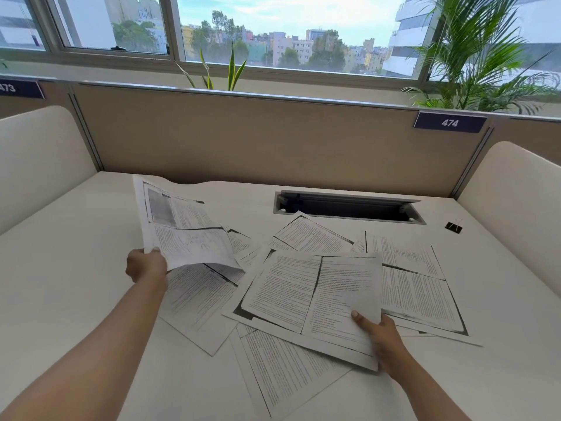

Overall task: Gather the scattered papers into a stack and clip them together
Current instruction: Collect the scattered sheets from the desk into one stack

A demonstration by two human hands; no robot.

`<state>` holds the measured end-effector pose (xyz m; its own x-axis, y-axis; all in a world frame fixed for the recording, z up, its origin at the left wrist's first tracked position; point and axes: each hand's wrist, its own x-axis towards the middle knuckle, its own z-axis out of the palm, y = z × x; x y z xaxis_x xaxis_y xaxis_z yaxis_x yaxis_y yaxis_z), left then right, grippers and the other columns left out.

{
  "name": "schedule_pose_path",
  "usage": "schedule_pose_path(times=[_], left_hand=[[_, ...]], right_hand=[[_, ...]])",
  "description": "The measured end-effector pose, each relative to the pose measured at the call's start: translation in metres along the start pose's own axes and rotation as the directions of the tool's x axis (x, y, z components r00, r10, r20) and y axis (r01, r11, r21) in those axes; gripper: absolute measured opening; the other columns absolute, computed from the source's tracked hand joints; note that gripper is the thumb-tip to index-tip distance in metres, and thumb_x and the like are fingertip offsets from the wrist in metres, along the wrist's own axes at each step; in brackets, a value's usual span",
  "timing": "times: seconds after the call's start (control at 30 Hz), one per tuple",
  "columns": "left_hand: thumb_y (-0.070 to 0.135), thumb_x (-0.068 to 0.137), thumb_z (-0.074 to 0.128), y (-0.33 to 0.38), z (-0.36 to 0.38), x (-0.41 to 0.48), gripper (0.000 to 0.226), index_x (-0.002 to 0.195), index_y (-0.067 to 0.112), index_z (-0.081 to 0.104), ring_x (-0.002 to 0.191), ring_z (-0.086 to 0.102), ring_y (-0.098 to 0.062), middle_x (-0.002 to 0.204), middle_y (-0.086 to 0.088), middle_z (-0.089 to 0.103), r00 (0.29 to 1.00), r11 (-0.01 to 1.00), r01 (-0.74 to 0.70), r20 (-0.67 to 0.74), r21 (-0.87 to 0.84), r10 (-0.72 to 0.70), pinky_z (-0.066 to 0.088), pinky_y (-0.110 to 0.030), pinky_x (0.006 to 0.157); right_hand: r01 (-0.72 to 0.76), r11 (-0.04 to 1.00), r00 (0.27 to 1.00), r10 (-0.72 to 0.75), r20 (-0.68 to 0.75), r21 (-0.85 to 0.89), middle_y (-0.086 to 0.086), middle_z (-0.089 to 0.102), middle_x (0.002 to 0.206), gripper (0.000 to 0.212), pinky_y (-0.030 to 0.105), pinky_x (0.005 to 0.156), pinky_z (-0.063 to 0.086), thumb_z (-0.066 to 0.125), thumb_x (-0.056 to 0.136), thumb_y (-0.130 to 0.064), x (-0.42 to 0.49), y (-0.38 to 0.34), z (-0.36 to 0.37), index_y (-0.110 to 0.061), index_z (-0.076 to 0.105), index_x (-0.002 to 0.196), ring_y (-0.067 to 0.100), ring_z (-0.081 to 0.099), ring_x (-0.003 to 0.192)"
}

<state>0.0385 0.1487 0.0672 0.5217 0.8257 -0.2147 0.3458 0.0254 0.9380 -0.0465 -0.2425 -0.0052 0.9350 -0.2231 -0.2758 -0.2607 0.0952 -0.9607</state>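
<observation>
Several printed papers [303, 354] are lying scattered and overlapping across the middle of a white desk [76, 268], seen from the head camera looking down over both forearms. The left hand [145, 265] is pinching the near corner of one sheet [182, 226], thumb on top, and is holding it tilted up off the desk so that its lower edge is curling above the pages underneath. The right hand [379, 332] is gripping a wide double-page sheet [312, 299] at its near right corner, thumb pressing on the printed face and the other fingers tucked beneath; that sheet is lying across several others. More pages are fanning out to the right, reaching toward the desk's far side. A black binder clip [453, 226] is sitting alone on the desk at the far right, well apart from the papers and from both hands. A cable slot [349, 206] is lying open behind the papers, and a label reading 474 [450, 123] is hanging on the beige partition [243, 138].
</observation>
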Motion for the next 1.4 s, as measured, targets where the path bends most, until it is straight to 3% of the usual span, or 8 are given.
schedule_pose_path(times=[0.47,0.63,0.73,0.87,0.97,1.1,1.23,1.4], left_hand=[[0.003,0.094,0.046,0.011,0.023,-0.074,0.032,0.125,-0.005,0.047,0.091,0.053,-0.024,0.128,-0.016,0.053,0.922,0.738,0.386,0.245,-0.553,-0.299,0.052,-0.032,0.081],[0.003,0.095,0.043,0.037,0.025,-0.092,0.035,0.130,0.002,0.040,0.096,0.055,-0.027,0.130,-0.017,0.047,0.903,0.589,0.426,0.360,-0.687,-0.233,0.055,-0.027,0.056],[0.004,0.095,0.043,0.054,0.027,-0.100,0.037,0.132,0.001,0.038,0.096,0.056,-0.028,0.127,-0.017,0.050,0.904,0.580,0.408,0.399,-0.705,-0.151,0.053,-0.026,0.057],[0.004,0.095,0.044,0.053,0.030,-0.115,0.036,0.131,0.000,0.039,0.102,0.060,-0.029,0.126,-0.016,0.054,0.881,0.618,0.424,0.458,-0.662,-0.114,0.055,-0.029,0.068],[0.003,0.094,0.047,0.033,0.037,-0.131,0.033,0.127,0.002,0.044,0.082,0.062,-0.019,0.104,-0.008,0.060,0.862,0.694,0.427,0.492,-0.580,-0.120,0.053,-0.023,0.050],[0.001,0.089,0.055,-0.008,0.047,-0.147,0.032,0.121,-0.001,0.051,0.080,0.061,-0.022,0.106,-0.013,0.061,0.824,0.822,0.413,0.546,-0.393,-0.153,0.056,-0.026,0.046],[0.007,0.089,0.058,-0.038,0.048,-0.166,0.024,0.110,-0.002,0.054,0.048,0.065,-0.019,0.080,-0.016,0.066,0.702,0.893,0.433,0.668,-0.125,-0.247,0.048,-0.019,0.034],[0.012,0.092,0.053,-0.055,0.045,-0.188,0.020,0.105,-0.003,0.055,0.039,0.064,-0.014,0.063,-0.011,0.068,0.519,0.924,0.362,0.798,0.120,-0.307,0.046,-0.017,0.032]], right_hand=[[-0.026,0.999,0.999,0.025,0.042,0.025,0.009,0.068,0.103,0.037,0.038,0.086,0.051,0.067,0.081,-0.011,-0.001,-0.004,0.007,-0.001,0.057,0.116,0.027,0.064,0.096],[-0.006,1.000,0.998,0.005,0.064,0.010,0.007,0.070,0.105,0.103,0.044,0.092,0.050,0.086,0.027,-0.058,0.001,-0.003,0.008,-0.008,0.060,0.113,0.028,0.065,0.099],[-0.017,1.000,0.996,0.015,0.091,0.022,0.008,0.070,0.103,0.107,0.042,0.089,0.051,0.086,0.020,-0.059,0.003,-0.001,0.007,-0.008,0.060,0.110,0.029,0.065,0.097],[-0.021,0.999,0.995,0.017,0.095,0.037,0.008,0.070,0.103,0.103,0.042,0.089,0.051,0.086,0.023,-0.058,-0.001,-0.002,0.009,-0.008,0.059,0.110,0.028,0.065,0.097],[-0.046,0.997,0.994,0.040,0.099,0.060,0.009,0.070,0.101,0.078,0.037,0.081,0.054,0.085,0.052,-0.042,-0.001,-0.004,0.010,-0.003,0.058,0.114,0.028,0.066,0.094],[-0.044,0.997,0.995,0.037,0.098,0.063,0.004,0.073,0.095,0.097,0.029,0.071,0.058,0.086,0.021,-0.059,0.000,-0.004,0.011,-0.011,0.063,0.102,0.023,0.069,0.090],[-0.059,0.995,0.995,0.051,0.087,0.083,0.009,0.069,0.105,0.047,0.044,0.092,0.050,0.066,0.081,-0.033,-0.002,-0.008,0.013,-0.005,0.057,0.118,0.029,0.065,0.098],[-0.134,0.988,0.988,0.127,0.082,0.075,0.009,0.069,0.101,0.029,0.038,0.072,0.057,0.056,0.090,-0.029,-0.001,-0.008,0.014,-0.011,0.058,0.112,0.029,0.067,0.092]])
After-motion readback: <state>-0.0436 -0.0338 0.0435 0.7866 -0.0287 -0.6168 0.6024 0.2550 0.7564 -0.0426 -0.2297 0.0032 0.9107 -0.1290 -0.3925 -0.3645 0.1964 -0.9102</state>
